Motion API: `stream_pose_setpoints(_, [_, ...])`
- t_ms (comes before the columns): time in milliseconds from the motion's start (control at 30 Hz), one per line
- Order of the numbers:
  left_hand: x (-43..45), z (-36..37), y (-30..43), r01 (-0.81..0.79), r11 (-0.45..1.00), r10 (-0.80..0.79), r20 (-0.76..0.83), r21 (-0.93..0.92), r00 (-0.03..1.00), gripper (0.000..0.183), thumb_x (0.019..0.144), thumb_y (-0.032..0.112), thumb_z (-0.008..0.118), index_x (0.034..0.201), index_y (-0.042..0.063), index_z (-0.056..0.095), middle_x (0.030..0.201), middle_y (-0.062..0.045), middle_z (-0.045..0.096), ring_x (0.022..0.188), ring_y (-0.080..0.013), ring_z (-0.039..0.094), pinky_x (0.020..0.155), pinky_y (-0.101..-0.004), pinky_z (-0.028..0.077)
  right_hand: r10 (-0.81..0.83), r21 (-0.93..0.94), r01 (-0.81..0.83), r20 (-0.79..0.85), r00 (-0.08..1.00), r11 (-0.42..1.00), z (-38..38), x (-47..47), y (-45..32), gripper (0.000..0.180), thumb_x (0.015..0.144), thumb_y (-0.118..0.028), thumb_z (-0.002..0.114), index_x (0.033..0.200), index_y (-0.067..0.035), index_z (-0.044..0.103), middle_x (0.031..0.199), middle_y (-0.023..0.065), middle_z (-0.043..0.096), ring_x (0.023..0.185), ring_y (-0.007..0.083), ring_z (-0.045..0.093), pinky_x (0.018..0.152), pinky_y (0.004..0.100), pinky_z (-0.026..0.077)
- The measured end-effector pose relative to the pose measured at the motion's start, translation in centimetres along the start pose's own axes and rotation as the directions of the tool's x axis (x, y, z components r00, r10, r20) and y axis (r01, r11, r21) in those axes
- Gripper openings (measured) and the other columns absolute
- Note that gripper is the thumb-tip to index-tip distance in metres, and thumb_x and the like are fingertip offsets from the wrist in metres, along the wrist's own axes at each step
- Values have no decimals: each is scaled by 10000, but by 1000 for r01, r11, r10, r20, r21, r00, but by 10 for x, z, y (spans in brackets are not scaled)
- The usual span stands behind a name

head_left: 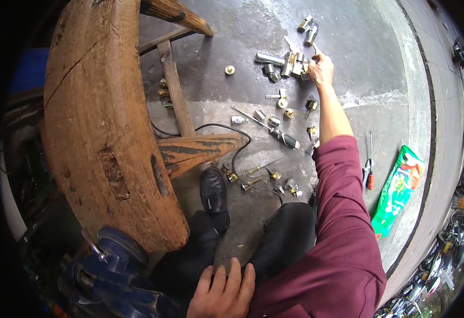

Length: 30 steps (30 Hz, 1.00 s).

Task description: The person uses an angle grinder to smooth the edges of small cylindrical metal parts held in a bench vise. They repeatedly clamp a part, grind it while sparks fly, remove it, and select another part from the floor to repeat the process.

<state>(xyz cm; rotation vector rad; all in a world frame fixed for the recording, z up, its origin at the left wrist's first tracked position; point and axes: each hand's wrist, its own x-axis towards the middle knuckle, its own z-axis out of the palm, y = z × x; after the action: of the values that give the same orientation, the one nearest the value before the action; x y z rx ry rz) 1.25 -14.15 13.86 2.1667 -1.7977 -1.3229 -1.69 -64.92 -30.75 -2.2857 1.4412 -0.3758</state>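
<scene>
My right hand (321, 70) reaches out to the floor at the upper right, its fingers closed on a small metal key-like piece (316, 48). Just left of it lies a pile of metal lock cylinders (288, 64), with a long chrome cylinder (269, 59) among them. Two more chrome lock parts (311, 33) lie beyond the fingers. My left hand (224, 292) rests near my lap with its fingers spread, nothing visible in it. Between my hands, a screwdriver with a black and grey handle (284, 139) lies among loose lock cylinders (274, 121).
A thick wooden bench (96, 99) with splayed legs stands at left, a blue bench vise (112, 274) at its near end. A black cable (234, 159) curves across the floor. A red-handled screwdriver (370, 181) and a green plastic bag (395, 194) lie at right.
</scene>
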Motion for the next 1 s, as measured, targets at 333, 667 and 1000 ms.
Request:
stream_pose_setpoints(333, [-1,13,16,-60,991,68,-65,119,996,540,952,225,530,1440,0,585,1405,-226,607,1224,-362,603,1129,-474,459,-3,209,9,-27,1000,978,-10,-87,-7,546,794,-235,797,1268,-9,646,1072,212,736,998,347,720,926,442,564])
stream_pose_setpoints(667, [-5,22,28,-82,991,91,-83,102,992,513,966,188,521,1445,13,585,1383,-223,625,1204,-356,618,1120,-476,468,-188,374,26,405,895,927,-15,-124,-27,359,781,-192,747,1095,-20,740,1050,172,760,1005,306,732,938,396,578])
stream_pose_setpoints(1000, [-8,22,31,-74,994,80,-75,83,994,505,977,188,510,1444,10,583,1389,-231,611,1190,-356,621,1118,-478,463,-417,166,396,116,901,903,26,-126,-95,448,870,-174,760,1296,-151,622,1153,161,664,1133,375,644,975,473,535])
